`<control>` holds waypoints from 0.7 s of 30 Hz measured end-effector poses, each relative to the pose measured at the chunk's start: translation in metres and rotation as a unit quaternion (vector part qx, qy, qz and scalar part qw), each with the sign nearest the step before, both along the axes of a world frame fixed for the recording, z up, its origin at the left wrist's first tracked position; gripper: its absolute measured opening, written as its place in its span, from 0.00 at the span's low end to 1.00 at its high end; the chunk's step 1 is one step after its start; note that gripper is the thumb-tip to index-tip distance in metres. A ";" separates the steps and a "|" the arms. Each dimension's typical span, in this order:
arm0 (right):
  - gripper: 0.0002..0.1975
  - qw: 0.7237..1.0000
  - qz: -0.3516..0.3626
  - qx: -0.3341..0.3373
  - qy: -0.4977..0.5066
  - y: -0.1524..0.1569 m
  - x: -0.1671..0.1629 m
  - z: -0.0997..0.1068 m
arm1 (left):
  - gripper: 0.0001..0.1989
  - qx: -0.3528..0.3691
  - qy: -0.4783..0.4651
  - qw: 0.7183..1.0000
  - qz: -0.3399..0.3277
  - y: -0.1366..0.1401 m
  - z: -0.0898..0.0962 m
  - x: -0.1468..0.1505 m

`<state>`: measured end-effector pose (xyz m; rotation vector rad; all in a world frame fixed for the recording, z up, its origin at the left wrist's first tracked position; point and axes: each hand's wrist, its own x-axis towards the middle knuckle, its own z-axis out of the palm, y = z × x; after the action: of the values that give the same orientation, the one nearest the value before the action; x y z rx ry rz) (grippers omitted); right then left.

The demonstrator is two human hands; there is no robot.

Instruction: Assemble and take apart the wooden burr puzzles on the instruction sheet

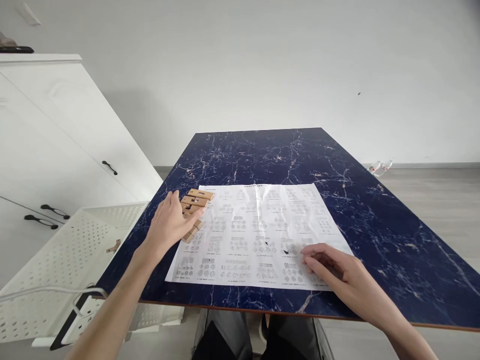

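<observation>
My left hand lies against a group of flat, light-brown wooden puzzle pieces with notches and slots. Its thumb stretches across the pieces, and its other fingers extend along their left side, apart from the thumb. Part of the group is hidden under this hand. Beneath the pieces is the left edge of a large creased printed sheet, covered with rows of small diagrams. My right hand rests at the sheet's lower right corner, fingers loosely curled with a gap to the thumb and nothing visible in them.
The sheet lies on a dark blue marble-patterned table. Left of it stand a white perforated basket, with a small brown piece inside, and a white cabinet. A white cable crosses at lower left. Clear objects stand beyond the right edge.
</observation>
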<state>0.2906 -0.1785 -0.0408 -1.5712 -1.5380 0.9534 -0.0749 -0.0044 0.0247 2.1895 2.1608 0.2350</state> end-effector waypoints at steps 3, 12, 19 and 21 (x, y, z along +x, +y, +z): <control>0.16 1.000 0.001 0.008 0.001 0.000 0.000 0.001 | 0.53 -0.081 0.015 0.996 0.016 0.012 0.011 0.003; 0.15 1.000 0.007 0.005 0.003 0.000 0.000 0.006 | 0.50 -0.108 0.017 0.993 0.052 0.024 0.012 0.015; 0.15 1.000 0.011 0.007 0.009 0.000 0.000 0.006 | 0.47 -0.077 0.013 0.997 0.008 0.037 0.001 0.023; 0.15 1.000 0.015 0.003 0.010 0.000 0.000 0.005 | 0.48 -0.086 0.023 0.996 -0.005 0.041 -0.002 0.024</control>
<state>0.2906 -0.1785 -0.0353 -1.5340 -1.5531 0.9766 -0.0505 0.0364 0.0226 2.1305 2.1040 -0.0040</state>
